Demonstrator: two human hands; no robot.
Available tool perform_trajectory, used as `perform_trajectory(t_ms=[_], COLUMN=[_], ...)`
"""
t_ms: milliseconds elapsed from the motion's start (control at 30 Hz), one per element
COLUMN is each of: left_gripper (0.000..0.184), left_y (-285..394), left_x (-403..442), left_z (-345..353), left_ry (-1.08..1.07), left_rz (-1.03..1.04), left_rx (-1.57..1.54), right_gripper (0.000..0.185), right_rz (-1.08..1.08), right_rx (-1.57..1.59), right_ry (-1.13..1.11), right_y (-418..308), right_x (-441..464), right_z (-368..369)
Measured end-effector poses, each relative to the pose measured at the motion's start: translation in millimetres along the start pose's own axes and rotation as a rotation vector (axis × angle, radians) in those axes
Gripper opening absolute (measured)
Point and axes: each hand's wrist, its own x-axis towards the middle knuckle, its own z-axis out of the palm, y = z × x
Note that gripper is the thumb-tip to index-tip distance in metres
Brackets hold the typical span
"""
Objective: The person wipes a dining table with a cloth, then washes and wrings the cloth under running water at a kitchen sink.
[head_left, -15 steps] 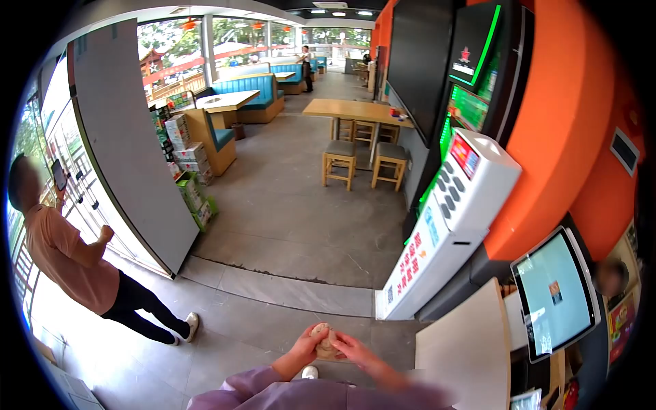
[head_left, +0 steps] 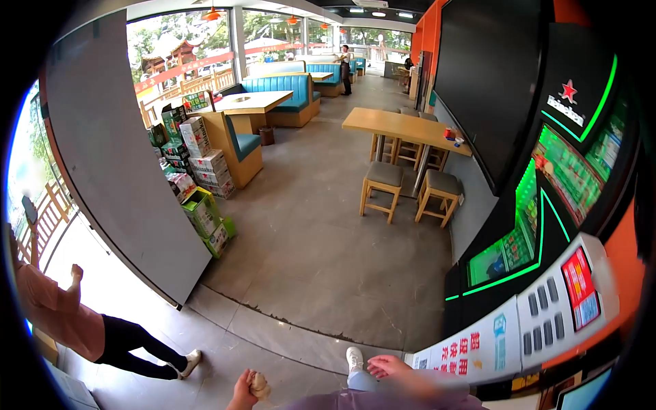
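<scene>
My left hand [head_left: 242,392] is closed around a small beige lump [head_left: 260,386] with a creased surface, low in the view. I cannot make out exactly what the lump is. My right hand [head_left: 386,365] is apart from it, off to the right, with its fingers stretched out and nothing seen in them. The right forearm is partly blurred. A white shoe [head_left: 354,358] shows just left of my right hand, on the grey floor.
A white power-bank cabinet [head_left: 509,338] stands at right before a green-lit drinks fridge [head_left: 529,225]. A high wooden table [head_left: 403,124] has stools around it. Stacked beer boxes [head_left: 207,168] and a grey panel [head_left: 126,157] are left, beside a person in pink [head_left: 60,311].
My hands have come apart: the lump, held in both before, is now in my left hand alone. The view has moved forward and turned right, and the screen at right has mostly left it.
</scene>
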Motion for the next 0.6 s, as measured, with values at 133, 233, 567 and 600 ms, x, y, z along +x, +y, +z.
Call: perform_trajectory(t_ms=[133, 233, 567, 600], left_gripper=[0.043, 0.048, 0.034, 0.029], left_y=[66, 116, 301, 321], left_x=[65, 104, 382, 431], left_z=[116, 209, 328, 339], left_ry=[0.06, 0.055, -0.023, -0.056], left_rz=[0.133, 0.286, 0.391, 0.419], left_rx=[-0.148, -0.145, -0.205, -0.16], right_gripper=[0.027, 0.026, 0.028, 0.028], right_rz=[-0.08, -0.207, -0.298, -0.3], right_rx=[0.052, -0.002, -0.318, -0.324], right_ry=[0.082, -0.013, -0.307, -0.298], right_y=[-148, -246, -475, -499], right_x=[77, 163, 453, 475], right_z=[-73, -99, -106, -117])
